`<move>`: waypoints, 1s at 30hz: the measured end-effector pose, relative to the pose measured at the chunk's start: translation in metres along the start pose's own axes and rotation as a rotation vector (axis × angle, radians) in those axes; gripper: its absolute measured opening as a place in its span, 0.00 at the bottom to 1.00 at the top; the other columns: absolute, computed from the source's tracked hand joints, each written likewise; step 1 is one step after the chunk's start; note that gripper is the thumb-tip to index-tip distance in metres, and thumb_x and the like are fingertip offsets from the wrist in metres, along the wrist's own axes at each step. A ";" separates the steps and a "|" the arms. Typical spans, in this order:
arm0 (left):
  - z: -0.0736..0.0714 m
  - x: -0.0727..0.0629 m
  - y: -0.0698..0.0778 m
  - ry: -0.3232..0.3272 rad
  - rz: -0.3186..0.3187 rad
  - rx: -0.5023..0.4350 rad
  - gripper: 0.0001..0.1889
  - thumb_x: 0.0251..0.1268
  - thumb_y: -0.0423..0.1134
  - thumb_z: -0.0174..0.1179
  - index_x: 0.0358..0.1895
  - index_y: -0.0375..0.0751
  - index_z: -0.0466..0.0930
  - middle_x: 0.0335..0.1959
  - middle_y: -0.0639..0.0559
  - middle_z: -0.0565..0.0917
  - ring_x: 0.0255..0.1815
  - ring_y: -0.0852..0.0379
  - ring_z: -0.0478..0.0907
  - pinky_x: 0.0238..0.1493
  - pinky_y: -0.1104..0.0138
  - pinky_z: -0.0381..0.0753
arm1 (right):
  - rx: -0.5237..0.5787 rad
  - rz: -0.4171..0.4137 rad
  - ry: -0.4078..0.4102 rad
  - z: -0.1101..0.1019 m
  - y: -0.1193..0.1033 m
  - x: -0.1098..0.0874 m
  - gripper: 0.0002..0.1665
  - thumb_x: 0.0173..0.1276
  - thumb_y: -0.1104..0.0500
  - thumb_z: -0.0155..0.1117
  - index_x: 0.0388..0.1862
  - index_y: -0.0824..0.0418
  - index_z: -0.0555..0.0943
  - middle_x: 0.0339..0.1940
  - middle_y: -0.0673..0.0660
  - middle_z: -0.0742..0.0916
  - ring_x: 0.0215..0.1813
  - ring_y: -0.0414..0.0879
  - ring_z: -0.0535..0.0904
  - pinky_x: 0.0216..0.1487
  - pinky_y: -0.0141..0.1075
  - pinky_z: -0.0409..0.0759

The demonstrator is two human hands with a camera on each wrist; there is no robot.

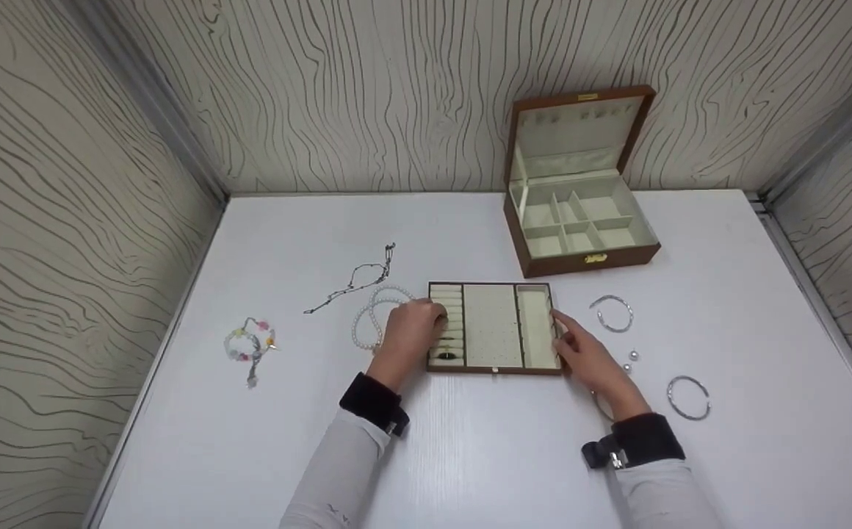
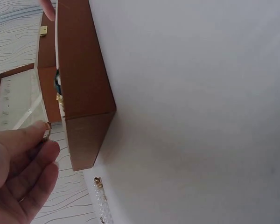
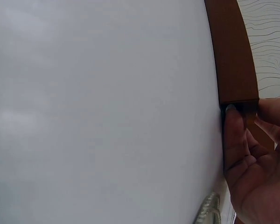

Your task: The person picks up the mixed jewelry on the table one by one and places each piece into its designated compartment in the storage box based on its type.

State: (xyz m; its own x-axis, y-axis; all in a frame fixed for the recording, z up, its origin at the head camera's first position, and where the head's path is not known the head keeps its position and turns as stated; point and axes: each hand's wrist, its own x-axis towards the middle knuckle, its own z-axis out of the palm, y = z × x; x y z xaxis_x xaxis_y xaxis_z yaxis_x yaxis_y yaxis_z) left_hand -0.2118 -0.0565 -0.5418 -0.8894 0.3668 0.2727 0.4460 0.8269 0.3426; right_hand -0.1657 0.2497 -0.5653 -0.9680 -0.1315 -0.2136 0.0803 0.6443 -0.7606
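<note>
At nine o'clock on the tray (image 1: 492,323), the left hand (image 1: 413,328) pinches a ring (image 2: 47,132); at three, the right hand (image 1: 593,361) grips the tray. A slack pinch could drop the ring; a tug could skew the tray.

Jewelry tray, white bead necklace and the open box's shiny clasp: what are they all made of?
The jewelry tray has smooth brown sides, maybe leatherette or varnished wood; its pale, matte lining looks like fabric. The white bead necklace has round, pearly-looking beads, perhaps imitation pearl or plastic. The clasp shines gold, so it's probably metal.
</note>
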 end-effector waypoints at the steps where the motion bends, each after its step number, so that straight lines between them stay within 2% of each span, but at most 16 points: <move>1: 0.001 0.000 0.000 -0.009 0.009 0.022 0.04 0.58 0.31 0.66 0.29 0.43 0.88 0.25 0.53 0.84 0.25 0.55 0.80 0.27 0.65 0.79 | 0.001 -0.001 -0.002 0.000 0.000 0.000 0.32 0.78 0.60 0.50 0.78 0.58 0.57 0.44 0.60 0.79 0.38 0.47 0.75 0.41 0.40 0.74; 7: 0.006 0.002 0.001 -0.060 0.043 0.114 0.03 0.59 0.38 0.69 0.28 0.46 0.87 0.23 0.56 0.81 0.25 0.57 0.80 0.27 0.64 0.79 | -0.009 -0.010 -0.005 -0.001 -0.001 0.000 0.32 0.79 0.60 0.50 0.77 0.60 0.57 0.42 0.60 0.79 0.37 0.47 0.74 0.40 0.41 0.73; 12: 0.010 0.003 0.001 -0.011 0.118 0.195 0.04 0.56 0.37 0.70 0.26 0.46 0.86 0.22 0.56 0.80 0.23 0.57 0.79 0.25 0.64 0.78 | -0.011 -0.012 -0.003 -0.001 -0.001 0.001 0.32 0.78 0.60 0.50 0.77 0.60 0.57 0.41 0.59 0.79 0.36 0.47 0.74 0.40 0.41 0.73; 15: 0.011 0.003 0.001 0.008 0.169 0.210 0.05 0.56 0.36 0.69 0.24 0.46 0.85 0.22 0.56 0.80 0.22 0.57 0.78 0.24 0.65 0.78 | -0.019 -0.010 -0.005 -0.001 0.000 0.001 0.32 0.78 0.60 0.50 0.77 0.60 0.57 0.42 0.59 0.79 0.37 0.47 0.74 0.41 0.41 0.73; 21: 0.008 0.001 -0.002 -0.025 0.212 0.125 0.04 0.56 0.33 0.68 0.25 0.44 0.88 0.23 0.56 0.80 0.23 0.58 0.78 0.27 0.67 0.79 | -0.013 -0.016 0.000 -0.001 0.000 0.001 0.32 0.78 0.60 0.50 0.77 0.60 0.57 0.41 0.59 0.79 0.37 0.47 0.74 0.41 0.42 0.73; 26: 0.004 -0.001 -0.005 -0.093 0.185 0.021 0.05 0.55 0.30 0.69 0.26 0.43 0.88 0.23 0.57 0.80 0.24 0.59 0.78 0.30 0.68 0.79 | -0.010 -0.017 -0.005 0.000 0.000 0.001 0.32 0.78 0.60 0.50 0.78 0.60 0.57 0.42 0.59 0.80 0.37 0.47 0.75 0.41 0.41 0.74; 30: 0.003 0.000 -0.004 -0.119 0.157 -0.013 0.07 0.55 0.28 0.67 0.24 0.43 0.87 0.22 0.57 0.79 0.23 0.59 0.76 0.30 0.68 0.78 | -0.004 -0.015 -0.003 -0.001 0.000 0.001 0.32 0.78 0.60 0.50 0.78 0.61 0.57 0.42 0.59 0.80 0.37 0.47 0.74 0.41 0.41 0.74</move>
State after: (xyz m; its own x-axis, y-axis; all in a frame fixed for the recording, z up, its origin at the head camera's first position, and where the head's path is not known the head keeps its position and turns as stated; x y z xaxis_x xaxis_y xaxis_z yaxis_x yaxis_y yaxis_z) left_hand -0.2134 -0.0583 -0.5461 -0.8140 0.5392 0.2160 0.5808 0.7502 0.3159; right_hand -0.1668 0.2503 -0.5647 -0.9683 -0.1434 -0.2044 0.0652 0.6450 -0.7614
